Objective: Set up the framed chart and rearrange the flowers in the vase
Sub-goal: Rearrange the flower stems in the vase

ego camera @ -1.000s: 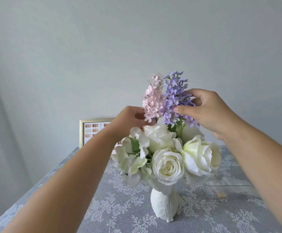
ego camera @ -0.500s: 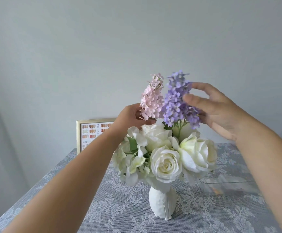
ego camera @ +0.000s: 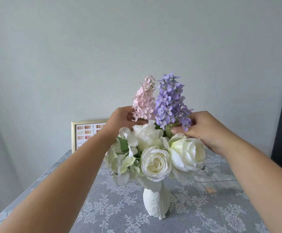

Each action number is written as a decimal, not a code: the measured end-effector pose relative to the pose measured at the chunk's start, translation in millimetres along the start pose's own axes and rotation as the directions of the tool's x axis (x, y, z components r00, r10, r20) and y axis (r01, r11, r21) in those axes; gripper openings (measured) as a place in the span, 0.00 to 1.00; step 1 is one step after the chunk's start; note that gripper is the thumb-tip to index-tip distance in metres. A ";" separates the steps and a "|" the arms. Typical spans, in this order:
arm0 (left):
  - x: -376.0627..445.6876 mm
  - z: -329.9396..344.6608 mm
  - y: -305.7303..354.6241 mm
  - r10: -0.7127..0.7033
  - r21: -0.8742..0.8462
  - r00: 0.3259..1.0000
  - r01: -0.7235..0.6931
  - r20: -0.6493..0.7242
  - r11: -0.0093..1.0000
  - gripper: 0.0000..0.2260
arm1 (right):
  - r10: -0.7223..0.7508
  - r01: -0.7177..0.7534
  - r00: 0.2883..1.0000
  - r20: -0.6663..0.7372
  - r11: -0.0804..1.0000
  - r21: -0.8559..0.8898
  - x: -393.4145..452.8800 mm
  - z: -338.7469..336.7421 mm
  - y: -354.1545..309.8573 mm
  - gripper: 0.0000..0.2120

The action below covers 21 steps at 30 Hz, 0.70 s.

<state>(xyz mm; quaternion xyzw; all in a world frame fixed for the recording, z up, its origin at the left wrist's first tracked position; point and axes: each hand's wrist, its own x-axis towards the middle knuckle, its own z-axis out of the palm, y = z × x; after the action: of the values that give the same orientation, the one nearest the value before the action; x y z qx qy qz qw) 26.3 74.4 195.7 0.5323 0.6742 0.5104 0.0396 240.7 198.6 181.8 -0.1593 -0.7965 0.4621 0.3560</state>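
two hands work at a smooth, dimpled white vase (ego camera: 156, 206) standing on a grey lace tablecloth (ego camera: 103, 207). left hand (ego camera: 122, 119) curls its fingers on the base of the frilly pink flower spike (ego camera: 143, 100); right hand (ego camera: 202, 127) pinches the purple flower spike (ego camera: 169, 101) low down. soft cream roses (ego camera: 155, 163) fill the front. behind the left forearm, a gold-framed chart (ego camera: 83, 133) stands against the wall, partly hidden. a clear plastic box (ego camera: 215, 182) lies at right.

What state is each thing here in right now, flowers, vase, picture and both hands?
White textured vase: upright, full of flowers.
Pink flower spike: upright, left hand touching its base.
Purple flower spike: upright, right hand pinching its lower blooms.
Gold-framed colour chart: standing against wall.
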 end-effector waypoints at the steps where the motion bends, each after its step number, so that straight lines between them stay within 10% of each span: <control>1: -1.9 0.3 -1.3 -0.001 -0.025 1.000 0.000 -0.003 1.000 0.12 | 0.005 -0.005 1.000 -0.003 0.999 -0.032 4.0 2.2 -0.9 0.14; 21: 1.7 3.3 1.3 0.000 0.085 0.997 -0.006 0.074 0.996 0.16 | -0.012 -0.006 0.997 -0.071 0.970 -0.243 31.7 16.1 5.7 0.16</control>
<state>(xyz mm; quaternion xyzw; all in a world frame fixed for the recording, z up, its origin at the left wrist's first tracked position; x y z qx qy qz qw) 28.4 77.7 195.9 0.5531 0.6926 0.4611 0.0409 206.7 210.1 185.2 -0.2169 -0.8340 0.3547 0.3628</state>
